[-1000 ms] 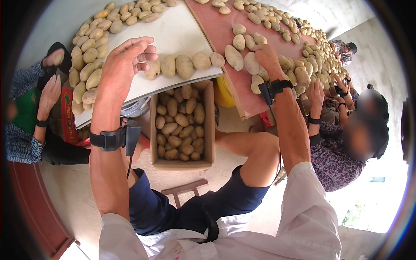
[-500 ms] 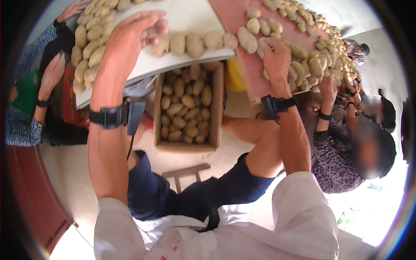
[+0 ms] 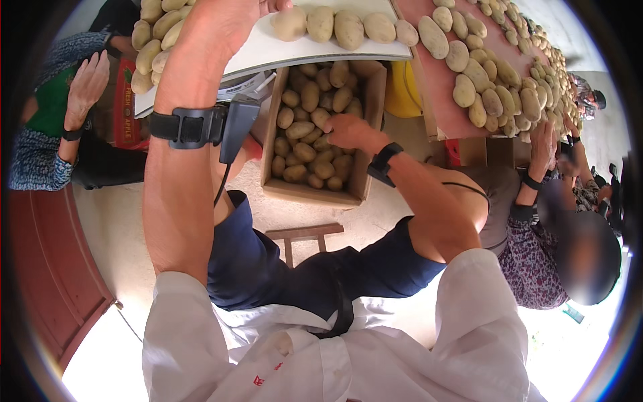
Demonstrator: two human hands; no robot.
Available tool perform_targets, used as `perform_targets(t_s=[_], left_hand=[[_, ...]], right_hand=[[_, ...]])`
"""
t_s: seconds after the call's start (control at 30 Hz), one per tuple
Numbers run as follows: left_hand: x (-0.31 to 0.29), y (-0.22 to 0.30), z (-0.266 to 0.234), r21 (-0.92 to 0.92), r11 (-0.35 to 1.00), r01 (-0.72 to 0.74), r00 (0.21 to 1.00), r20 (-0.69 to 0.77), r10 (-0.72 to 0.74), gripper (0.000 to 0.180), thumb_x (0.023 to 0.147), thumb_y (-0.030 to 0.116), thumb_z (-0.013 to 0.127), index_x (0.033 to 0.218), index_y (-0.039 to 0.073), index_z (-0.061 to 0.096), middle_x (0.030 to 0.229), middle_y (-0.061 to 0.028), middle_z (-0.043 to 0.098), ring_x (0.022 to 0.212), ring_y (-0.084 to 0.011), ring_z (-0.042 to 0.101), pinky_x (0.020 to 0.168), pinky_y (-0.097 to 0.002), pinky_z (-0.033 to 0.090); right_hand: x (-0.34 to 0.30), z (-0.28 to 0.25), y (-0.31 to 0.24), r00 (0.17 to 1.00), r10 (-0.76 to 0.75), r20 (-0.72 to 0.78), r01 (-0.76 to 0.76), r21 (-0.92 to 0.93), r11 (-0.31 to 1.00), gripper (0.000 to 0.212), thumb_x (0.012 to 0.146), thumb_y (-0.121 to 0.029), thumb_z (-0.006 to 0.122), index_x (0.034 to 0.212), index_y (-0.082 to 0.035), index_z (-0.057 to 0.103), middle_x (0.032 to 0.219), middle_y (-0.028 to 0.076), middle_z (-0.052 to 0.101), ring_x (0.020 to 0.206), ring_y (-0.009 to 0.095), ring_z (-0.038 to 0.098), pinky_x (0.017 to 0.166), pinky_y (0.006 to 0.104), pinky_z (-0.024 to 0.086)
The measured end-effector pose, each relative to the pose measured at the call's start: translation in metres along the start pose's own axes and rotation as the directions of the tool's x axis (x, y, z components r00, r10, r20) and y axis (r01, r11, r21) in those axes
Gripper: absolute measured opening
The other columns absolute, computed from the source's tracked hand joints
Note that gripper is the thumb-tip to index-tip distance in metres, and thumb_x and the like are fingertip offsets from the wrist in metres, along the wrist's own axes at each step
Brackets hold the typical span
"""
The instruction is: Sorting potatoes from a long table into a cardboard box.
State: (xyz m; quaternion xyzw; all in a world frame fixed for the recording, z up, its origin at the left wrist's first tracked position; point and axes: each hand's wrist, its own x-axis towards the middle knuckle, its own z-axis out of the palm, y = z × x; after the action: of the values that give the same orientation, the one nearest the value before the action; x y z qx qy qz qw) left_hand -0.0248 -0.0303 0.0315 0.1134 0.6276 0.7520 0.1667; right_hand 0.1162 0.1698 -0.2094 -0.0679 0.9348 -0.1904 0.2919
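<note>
My right hand reaches down into an open cardboard box filled with potatoes. Its fingers are closed and bent against a potato on top of the pile; the far side of the grip is hidden. Over the white tabletop, my left hand is raised at the upper edge of the view, partly cut off. Its visible fingers are apart and show nothing in them. Beside it, a row of several potatoes lies along the white tabletop, reaching toward the red board.
On the red board at right lie many potatoes. A yellow container stands beneath it. More potatoes lie at left. Co-workers' hands are on both sides. A low wooden stool frame stands below the box.
My right hand has left the potatoes on the red board and moved down and left into the box. The view has shifted, so the tables sit higher and my left hand is partly out of view.
</note>
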Motion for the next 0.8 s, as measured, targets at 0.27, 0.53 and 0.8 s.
perform_targets(t_s=[0.27, 0.53, 0.8], left_hand=[[-0.007, 0.007, -0.008, -0.058, 0.998, 0.012, 1.0, 0.023, -0.011, 0.024, 0.102, 0.013, 0.059, 0.115, -0.006, 0.067, 0.096, -0.0103, 0.07, 0.085, -0.0173, 0.065, 0.071, -0.0274, 0.052], [-0.019, 0.013, -0.006, 0.053, 0.999, 0.004, 1.0, 0.011, -0.005, 0.03, 0.104, 0.019, 0.059, 0.122, -0.003, 0.067, 0.102, -0.0064, 0.069, 0.095, -0.0147, 0.065, 0.078, -0.027, 0.048], [-0.022, 0.019, -0.002, 0.015, 1.0, -0.02, 1.0, 0.008, 0.02, 0.029, 0.102, 0.016, 0.061, 0.123, -0.004, 0.066, 0.101, -0.0075, 0.068, 0.092, -0.0157, 0.065, 0.075, -0.0272, 0.047]], right_hand=[[0.086, 0.049, 0.004, 0.804, 0.256, -0.537, -0.098, 0.304, 0.947, 0.047, 0.084, -0.028, 0.067, 0.116, 0.005, 0.067, 0.108, 0.026, 0.071, 0.101, 0.042, 0.068, 0.088, 0.045, 0.055], [0.14, 0.066, -0.029, 0.602, 0.596, -0.532, -0.272, 0.565, 0.779, 0.043, 0.089, -0.025, 0.063, 0.121, 0.002, 0.057, 0.101, 0.019, 0.073, 0.096, 0.041, 0.069, 0.081, 0.0515, 0.055], [0.109, 0.021, -0.039, 0.705, 0.579, -0.409, -0.198, 0.671, 0.715, 0.067, 0.087, -0.029, 0.07, 0.138, 0.007, 0.044, 0.119, 0.028, 0.069, 0.112, 0.039, 0.068, 0.094, 0.0454, 0.054]])
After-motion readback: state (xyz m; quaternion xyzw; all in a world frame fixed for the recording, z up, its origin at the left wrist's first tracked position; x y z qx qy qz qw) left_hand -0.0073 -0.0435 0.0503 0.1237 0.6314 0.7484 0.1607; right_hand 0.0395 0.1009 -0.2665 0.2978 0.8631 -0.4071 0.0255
